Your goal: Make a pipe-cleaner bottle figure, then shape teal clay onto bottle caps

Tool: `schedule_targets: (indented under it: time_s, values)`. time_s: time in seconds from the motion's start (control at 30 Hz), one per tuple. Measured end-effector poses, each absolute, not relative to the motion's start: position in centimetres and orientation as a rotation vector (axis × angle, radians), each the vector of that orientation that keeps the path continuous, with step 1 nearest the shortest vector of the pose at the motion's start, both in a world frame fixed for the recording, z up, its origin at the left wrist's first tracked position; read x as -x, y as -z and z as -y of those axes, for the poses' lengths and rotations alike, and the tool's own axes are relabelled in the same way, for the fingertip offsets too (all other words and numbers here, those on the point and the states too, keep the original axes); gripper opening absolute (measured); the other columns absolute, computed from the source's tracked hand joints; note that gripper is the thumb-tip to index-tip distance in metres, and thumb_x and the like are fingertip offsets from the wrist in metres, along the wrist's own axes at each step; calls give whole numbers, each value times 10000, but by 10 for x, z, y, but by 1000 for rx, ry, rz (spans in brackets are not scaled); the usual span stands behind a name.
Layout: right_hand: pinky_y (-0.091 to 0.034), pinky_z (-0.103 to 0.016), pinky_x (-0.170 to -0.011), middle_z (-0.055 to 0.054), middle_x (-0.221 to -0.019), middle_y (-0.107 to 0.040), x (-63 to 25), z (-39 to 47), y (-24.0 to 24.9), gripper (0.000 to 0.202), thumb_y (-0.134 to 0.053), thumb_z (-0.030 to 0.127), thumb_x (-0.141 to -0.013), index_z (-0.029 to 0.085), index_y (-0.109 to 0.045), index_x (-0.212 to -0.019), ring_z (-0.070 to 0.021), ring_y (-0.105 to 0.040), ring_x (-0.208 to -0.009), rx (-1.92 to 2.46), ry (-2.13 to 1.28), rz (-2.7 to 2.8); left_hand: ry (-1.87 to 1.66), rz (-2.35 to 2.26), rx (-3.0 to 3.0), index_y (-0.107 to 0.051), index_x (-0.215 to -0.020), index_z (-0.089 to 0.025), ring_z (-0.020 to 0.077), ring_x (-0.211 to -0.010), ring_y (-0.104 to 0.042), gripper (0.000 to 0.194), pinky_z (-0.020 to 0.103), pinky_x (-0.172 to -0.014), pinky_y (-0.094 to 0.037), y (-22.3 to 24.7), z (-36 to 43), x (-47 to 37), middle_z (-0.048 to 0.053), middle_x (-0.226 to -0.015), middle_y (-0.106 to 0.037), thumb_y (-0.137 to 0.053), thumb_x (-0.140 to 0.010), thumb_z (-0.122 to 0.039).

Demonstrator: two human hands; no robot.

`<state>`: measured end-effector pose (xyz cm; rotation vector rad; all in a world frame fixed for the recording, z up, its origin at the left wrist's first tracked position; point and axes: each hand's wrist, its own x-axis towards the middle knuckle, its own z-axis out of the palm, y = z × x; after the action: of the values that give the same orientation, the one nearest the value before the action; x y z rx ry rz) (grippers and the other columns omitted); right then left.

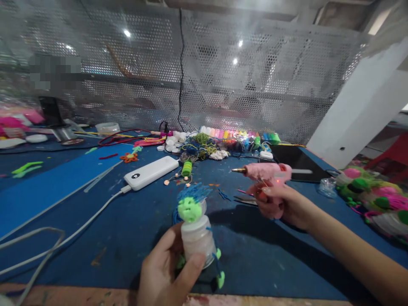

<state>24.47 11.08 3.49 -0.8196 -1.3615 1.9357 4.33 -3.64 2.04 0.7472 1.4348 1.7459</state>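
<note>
My left hand [172,267] grips a small white plastic jar [198,240] near the table's front edge, thumb across its front. On top of the jar sits a green clay head [190,209] with blue yarn hair [196,192]. Thin blue limbs with green ends [220,278] hang at the jar's right side. In my right hand [270,197] is a pink hot glue gun [266,171], its fingers wrapped round the handle. The metal nozzle points left, apart from the jar, and a glue stick [302,171] sticks out behind. Scissors [245,199] lie partly hidden behind my right hand.
A white power bank [151,172] with a cable lies left of centre. Behind it are tangled yarn [200,144], white caps [172,142] and colourful clay packs [229,137]. Finished-looking yarn-haired figures [379,199] crowd the right. A black tablet-like panel [296,161] lies at the back right.
</note>
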Motion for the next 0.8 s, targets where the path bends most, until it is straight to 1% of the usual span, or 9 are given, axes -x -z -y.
schedule_targets:
  time_s: [0.07,0.1,0.13,0.2,0.23,0.33,0.43,0.6,0.8]
  values:
    - [-282,-214,-408,22,-561,-480,-251,-98,-32,309,-711,385,-668,165,-653,-877,-74,-370,-441,842,-1714,1538,-1735,-1514,-823,-709,-917,-186,199,-778,-673,388,218,-692,-506,-19,33,-46,30,-805,-736,-733,-598,-406]
    - [-322,-231,-427,-9,-621,-535,-253,-92,-32,296,-711,377,-679,181,-657,-894,-101,-431,-488,855,-1558,1668,-1725,-1569,-869,-711,-899,-196,188,-765,-667,355,214,-685,-497,-17,31,-47,15,-800,-734,-722,-598,-383]
    - [-365,-250,-456,-35,-696,-578,-255,-88,-32,262,-708,362,-691,200,-659,-890,-129,-482,-545,850,-1375,1806,-1712,-1629,-916,-713,-874,-202,180,-751,-659,323,212,-675,-489,-17,30,-48,3,-793,-733,-713,-596,-367]
    - [-424,-273,-525,-48,-773,-604,-255,-81,-33,111,-675,314,-732,227,-647,-794,-163,-535,-638,792,-989,2017,-1683,-1734,-1005,-716,-826,-208,177,-722,-645,279,223,-658,-476,-16,28,-51,-12,-776,-730,-701,-586,-350]
    - [-434,-271,-544,-43,-763,-600,-254,-80,-33,70,-654,291,-749,229,-627,-728,-165,-542,-655,746,-824,2079,-1672,-1767,-1044,-719,-810,-209,179,-708,-640,269,232,-653,-472,-16,28,-52,-16,-762,-728,-698,-581,-348]
    - [-428,-237,-529,-19,-664,-557,-248,-80,-30,188,-598,230,-771,214,-535,-594,-145,-530,-630,622,-508,2127,-1673,-1787,-1123,-724,-760,-213,176,-658,-621,232,247,-627,-459,-18,27,-57,-27,-712,-719,-685,-570,-340]
    - [-420,-207,-508,-13,-667,-559,-243,-82,-26,171,-577,193,-759,205,-512,-601,-125,-525,-611,590,-394,2157,-1693,-1768,-1146,-725,-729,-215,169,-629,-612,204,249,-602,-450,-19,26,-59,-30,-700,-720,-676,-567,-328]
    - [-420,-193,-502,-8,-671,-553,-242,-80,-23,203,-567,138,-728,199,-459,-567,-111,-522,-594,685,-351,2158,-1729,-1742,-1151,-727,-716,-219,158,-608,-608,196,240,-590,-455,-20,26,-60,-41,-676,-714,-671,-553,-313]
    - [-395,-177,-427,-6,-639,-547,-240,-76,-34,218,-547,175,-738,188,-455,-541,-83,-495,-487,705,-349,2154,-1733,-1709,-1148,-728,-709,-211,156,-596,-606,192,231,-559,-458,-21,27,-60,-36,-669,-708,-670,-557,-313]
